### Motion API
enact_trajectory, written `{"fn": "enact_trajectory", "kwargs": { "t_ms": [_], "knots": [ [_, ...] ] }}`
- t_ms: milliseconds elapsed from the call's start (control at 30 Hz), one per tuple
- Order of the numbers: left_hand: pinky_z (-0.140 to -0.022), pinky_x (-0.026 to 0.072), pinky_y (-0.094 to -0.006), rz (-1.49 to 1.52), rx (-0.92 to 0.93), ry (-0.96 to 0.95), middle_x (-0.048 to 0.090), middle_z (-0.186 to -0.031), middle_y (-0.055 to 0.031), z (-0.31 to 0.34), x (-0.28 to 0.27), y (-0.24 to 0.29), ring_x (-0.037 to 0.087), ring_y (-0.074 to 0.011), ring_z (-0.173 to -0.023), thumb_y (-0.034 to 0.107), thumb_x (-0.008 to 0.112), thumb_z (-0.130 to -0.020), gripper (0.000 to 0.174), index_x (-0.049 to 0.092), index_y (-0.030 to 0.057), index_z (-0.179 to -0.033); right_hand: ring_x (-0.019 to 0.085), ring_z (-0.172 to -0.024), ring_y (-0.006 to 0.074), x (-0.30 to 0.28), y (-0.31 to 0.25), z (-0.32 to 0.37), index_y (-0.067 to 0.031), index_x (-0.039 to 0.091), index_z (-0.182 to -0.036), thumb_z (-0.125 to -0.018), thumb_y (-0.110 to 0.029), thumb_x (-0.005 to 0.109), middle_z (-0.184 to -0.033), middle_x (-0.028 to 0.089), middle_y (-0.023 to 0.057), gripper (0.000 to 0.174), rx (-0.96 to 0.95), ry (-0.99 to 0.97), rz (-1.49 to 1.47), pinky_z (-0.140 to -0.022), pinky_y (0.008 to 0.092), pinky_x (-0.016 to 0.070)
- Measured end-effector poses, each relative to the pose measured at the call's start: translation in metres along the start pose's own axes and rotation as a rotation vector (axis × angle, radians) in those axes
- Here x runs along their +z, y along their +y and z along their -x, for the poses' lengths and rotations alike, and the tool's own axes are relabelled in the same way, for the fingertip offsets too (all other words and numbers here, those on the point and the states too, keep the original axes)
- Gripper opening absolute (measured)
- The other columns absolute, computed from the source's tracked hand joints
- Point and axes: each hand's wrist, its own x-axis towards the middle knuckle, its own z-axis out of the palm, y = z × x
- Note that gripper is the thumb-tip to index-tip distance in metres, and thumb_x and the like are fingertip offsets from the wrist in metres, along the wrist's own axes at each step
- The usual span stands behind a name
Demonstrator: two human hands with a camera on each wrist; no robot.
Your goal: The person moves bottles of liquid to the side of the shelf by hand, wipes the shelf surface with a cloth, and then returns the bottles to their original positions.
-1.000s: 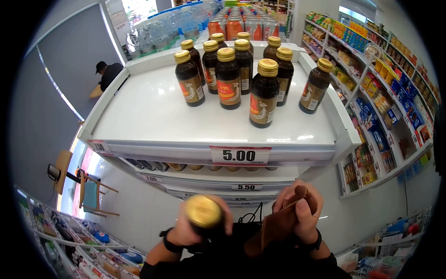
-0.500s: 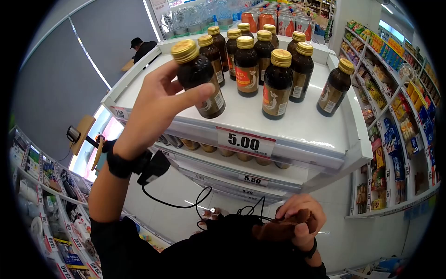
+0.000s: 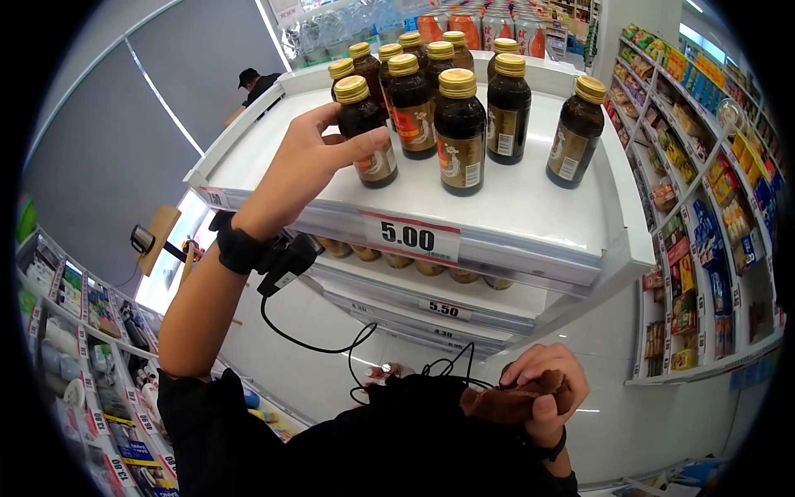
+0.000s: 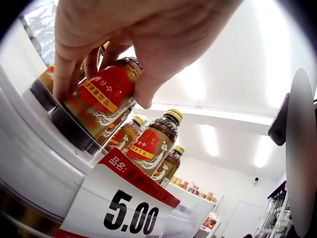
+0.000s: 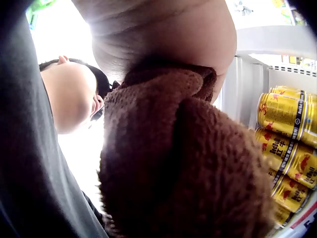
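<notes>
My left hand [image 3: 302, 170] reaches over the top shelf [image 3: 530, 207]. Its thumb and fingers grip a dark brown glass bottle [image 3: 377, 168] with a gold cap. In the left wrist view the bottle's red and gold label [image 4: 101, 96] shows between the fingers, its base at the shelf surface near the front edge. Several matching bottles stand close by, one bottle [image 3: 460, 157] just to the right. Low by my body, my right hand [image 3: 570, 377] holds a bunched brown cloth [image 3: 505, 403]. Up close the cloth [image 5: 198, 158] looks fuzzy and folded.
A price tag [image 3: 410, 238] reading 5.00 runs along the shelf's front edge. Another bottle [image 3: 575, 137] stands apart at the right. Yellow cans [image 5: 287, 148] fill a lower shelf. A black cable [image 3: 319, 348] hangs from my left wrist. Stocked shelves [image 3: 687, 248] line the right side.
My left hand has carried the bottle from low in front of my body up over the shelf, then right and down beside the other bottles. My right hand keeps the cloth low by my body.
</notes>
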Motion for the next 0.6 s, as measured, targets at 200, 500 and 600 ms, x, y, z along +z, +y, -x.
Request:
{"fn": "enact_trajectory", "kwargs": {
  "t_ms": [200,500,600],
  "knots": [
    [-0.088,0.0484,-0.0313,0.05,-0.036,0.021,0.06,-0.109,-0.0139,-0.001,0.002,0.0,0.06,-0.0188,-0.097,0.044,0.074,-0.082,0.065,0.057,-0.0039,-0.123,0.064,-0.066,0.0233,0.0,-0.001,0.001,0.0041,0.061,-0.086,-0.081,-0.023,0.065,-0.076,0.06,0.0134,0.028,0.0,-0.007,0.011,-0.057,0.0302,0.0489],
    [-0.083,0.0487,-0.0313,-0.074,0.041,0.158,0.055,-0.105,-0.012,0.015,-0.009,-0.014,0.057,-0.0216,-0.095,0.039,0.077,-0.079,0.067,0.052,-0.0021,-0.126,0.063,-0.065,0.023,0.015,-0.002,-0.006,0.0037,0.061,-0.087,-0.081,-0.023,0.065,-0.077,0.061,0.0147,0.028,0.032,-0.098,0.029,-0.059,0.0307,0.0496],
    [-0.077,0.0451,-0.03,-0.33,0.267,0.488,0.051,-0.096,-0.008,0.047,-0.021,-0.012,0.05,-0.0183,-0.085,0.028,0.077,-0.079,0.052,0.055,0.0004,-0.116,0.063,-0.066,0.0232,0.024,0.0,-0.013,0.0041,0.061,-0.088,-0.081,-0.022,0.065,-0.077,0.061,0.0149,0.028,0.039,-0.15,0.033,-0.059,0.0311,0.05]
  ]
}}
